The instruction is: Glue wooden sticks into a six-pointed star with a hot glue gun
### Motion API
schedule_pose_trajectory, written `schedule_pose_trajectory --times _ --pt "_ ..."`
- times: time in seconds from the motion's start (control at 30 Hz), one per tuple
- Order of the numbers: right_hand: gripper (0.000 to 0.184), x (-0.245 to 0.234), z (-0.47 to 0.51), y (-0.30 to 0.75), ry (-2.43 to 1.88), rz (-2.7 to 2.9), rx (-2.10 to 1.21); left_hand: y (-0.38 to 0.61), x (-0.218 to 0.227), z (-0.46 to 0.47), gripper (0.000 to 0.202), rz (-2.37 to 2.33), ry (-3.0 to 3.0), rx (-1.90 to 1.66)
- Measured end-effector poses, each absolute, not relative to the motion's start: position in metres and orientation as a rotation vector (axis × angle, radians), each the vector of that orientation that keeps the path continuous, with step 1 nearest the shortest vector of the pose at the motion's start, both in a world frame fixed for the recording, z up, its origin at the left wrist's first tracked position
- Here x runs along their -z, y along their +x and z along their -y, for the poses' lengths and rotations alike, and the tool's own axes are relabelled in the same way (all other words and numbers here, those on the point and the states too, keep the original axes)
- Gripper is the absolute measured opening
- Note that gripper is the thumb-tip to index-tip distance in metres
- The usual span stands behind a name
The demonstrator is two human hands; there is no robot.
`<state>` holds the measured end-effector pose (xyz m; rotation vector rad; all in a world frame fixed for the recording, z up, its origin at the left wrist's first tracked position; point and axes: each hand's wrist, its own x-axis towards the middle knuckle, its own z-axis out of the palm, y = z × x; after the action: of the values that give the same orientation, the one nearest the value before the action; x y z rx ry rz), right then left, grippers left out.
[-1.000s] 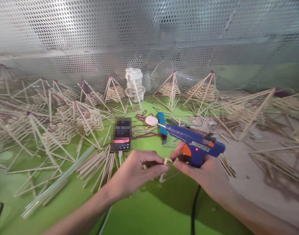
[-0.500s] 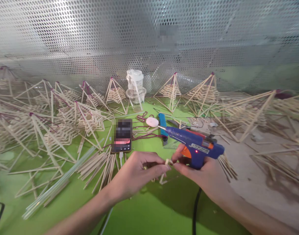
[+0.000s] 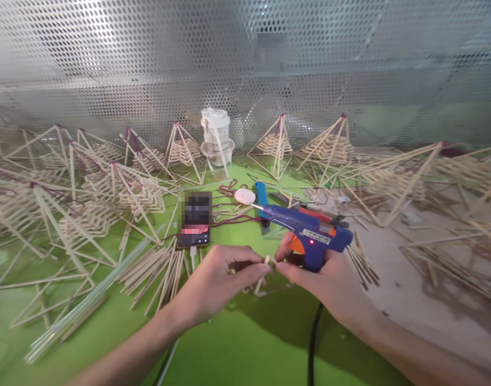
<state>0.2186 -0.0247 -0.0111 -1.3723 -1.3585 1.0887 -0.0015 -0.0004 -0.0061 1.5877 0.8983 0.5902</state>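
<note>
My left hand pinches a small frame of thin wooden sticks between thumb and fingertips; the fingers hide part of it. Against the palm of my right hand rests the handle of a blue glue gun, its orange trigger showing and a red light lit. The gun's metal nozzle points left, beside a white oval object. My right thumb and index fingertip meet at the frame's near corner, close to the left fingertips. A black cord hangs from below the gun.
Stick pyramids with purple thread crowd the left and back. A phone, loose wooden sticks and clear glue sticks lie at left. A lidded cup stands at the back, with a blue cutter before it.
The whole scene has shifted slightly left and up as the camera view turned. Both hands keep their hold, with the glue gun still in the right hand.
</note>
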Motion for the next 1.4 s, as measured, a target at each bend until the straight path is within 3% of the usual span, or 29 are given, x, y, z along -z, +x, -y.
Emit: schedule_pose_trajectory --times 0.8,1.17,1.4 --pt "0.020 0.021 0.027 0.222 -1.297 1.334 -1.165 0.001 0.002 0.001 0.033 -0.921 1.632 -0.557" --pt "0.012 0.018 0.025 0.223 -1.294 1.376 -1.141 0.000 0.005 0.001 0.028 -0.852 1.510 -0.558" --pt "0.014 0.016 0.024 0.225 -1.207 1.330 -1.191 -0.001 0.005 0.001 0.048 -0.740 1.312 -0.552"
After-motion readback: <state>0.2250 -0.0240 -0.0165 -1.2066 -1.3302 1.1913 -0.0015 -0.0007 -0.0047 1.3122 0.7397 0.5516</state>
